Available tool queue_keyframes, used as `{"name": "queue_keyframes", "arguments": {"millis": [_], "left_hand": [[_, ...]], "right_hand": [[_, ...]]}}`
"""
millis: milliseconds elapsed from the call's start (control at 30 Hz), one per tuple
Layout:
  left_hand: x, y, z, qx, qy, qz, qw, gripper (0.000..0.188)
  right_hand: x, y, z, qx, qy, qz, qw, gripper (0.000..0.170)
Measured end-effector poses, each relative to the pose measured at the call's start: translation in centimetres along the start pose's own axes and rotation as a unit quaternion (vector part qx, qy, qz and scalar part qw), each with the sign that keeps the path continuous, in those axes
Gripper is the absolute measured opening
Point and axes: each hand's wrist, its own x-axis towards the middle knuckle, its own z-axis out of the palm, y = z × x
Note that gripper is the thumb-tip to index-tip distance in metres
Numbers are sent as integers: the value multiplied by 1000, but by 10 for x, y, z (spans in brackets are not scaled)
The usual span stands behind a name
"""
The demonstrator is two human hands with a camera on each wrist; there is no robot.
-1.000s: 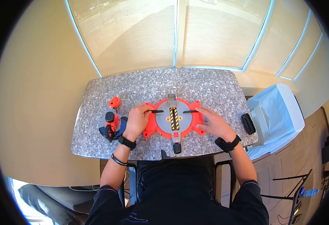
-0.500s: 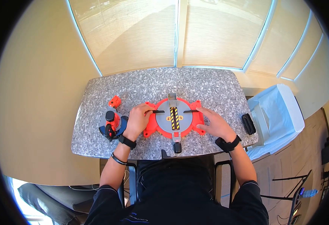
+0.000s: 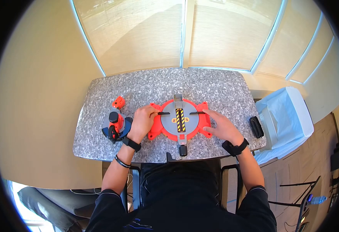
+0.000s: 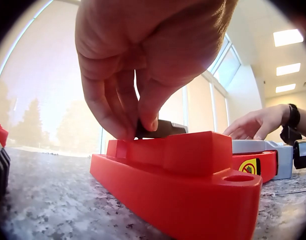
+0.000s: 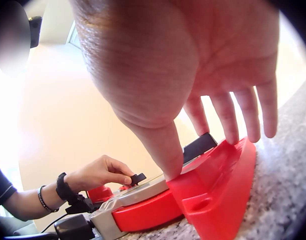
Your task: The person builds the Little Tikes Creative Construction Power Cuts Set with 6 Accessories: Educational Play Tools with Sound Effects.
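A toy miter saw base (image 3: 168,128), red with a grey round turntable and a yellow-and-black striped slot, sits in front of me on the granite-patterned table. My left hand (image 3: 142,120) pinches the end of a black bar (image 4: 163,128) between thumb and fingers, over the red left wing. On the right, a matching black bar (image 5: 200,146) lies across the turntable's edge. My right hand (image 3: 224,126) rests at the red right wing, fingers extended, with the thumb touching it in the right wrist view. A black knob (image 3: 183,150) sticks out at the base's front.
Left of my left hand stands the toy saw head (image 3: 116,124), red and black with a dark blue guard. A small red part (image 3: 118,102) lies behind it. At the right table edge is a black rectangular object (image 3: 256,127), beside a bin with a pale blue liner (image 3: 293,120).
The head view has shifted slightly, so table and base appear a little higher. Both hands stay at the two sides of the base, the left still pinching its bar.
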Motion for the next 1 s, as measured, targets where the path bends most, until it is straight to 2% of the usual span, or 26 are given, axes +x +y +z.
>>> {"name": "queue_keyframes", "arguments": {"millis": [467, 1000], "left_hand": [[0, 0, 3, 45, -7, 27, 999, 12], [-4, 8, 4, 32, 0, 29, 999, 14]], "right_hand": [[1, -2, 0, 4, -3, 2, 1000, 72], [1, 2, 2, -7, -1, 4, 1000, 73]]}}
